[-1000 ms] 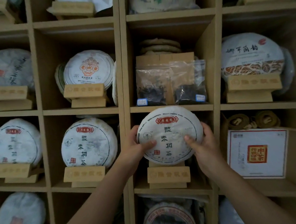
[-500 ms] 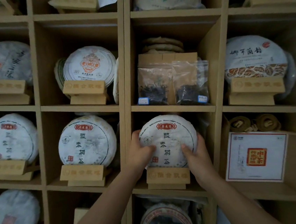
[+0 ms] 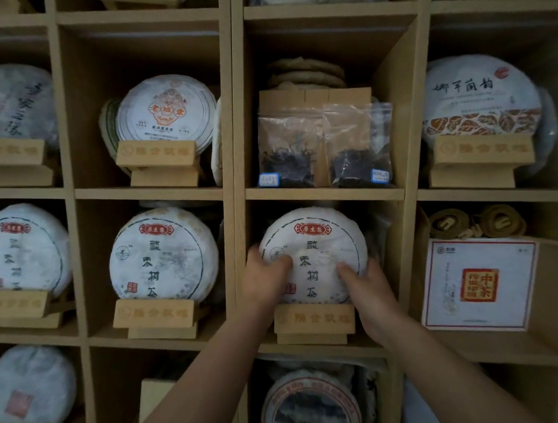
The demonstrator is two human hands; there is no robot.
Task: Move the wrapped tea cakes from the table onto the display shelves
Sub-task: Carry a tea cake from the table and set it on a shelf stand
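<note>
Here, both hands seat a round white paper-wrapped tea cake point(image 3: 313, 254) at frame centre.
Left hand point(image 3: 265, 278) and right hand point(image 3: 368, 288) grip its lower edges, steadying it upright on a tan wooden stand point(image 3: 314, 324).

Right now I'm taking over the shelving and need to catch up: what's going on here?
A person is setting a round, white paper-wrapped tea cake upright on a light wooden display stand in a cubby of the pale wooden shelf unit. The left hand grips its left edge and the right hand its lower right. A matching white wrapped cake already sits on a stand one cubby to the left, and two clear bags of dark loose tea stand in the cubby above.
</note>
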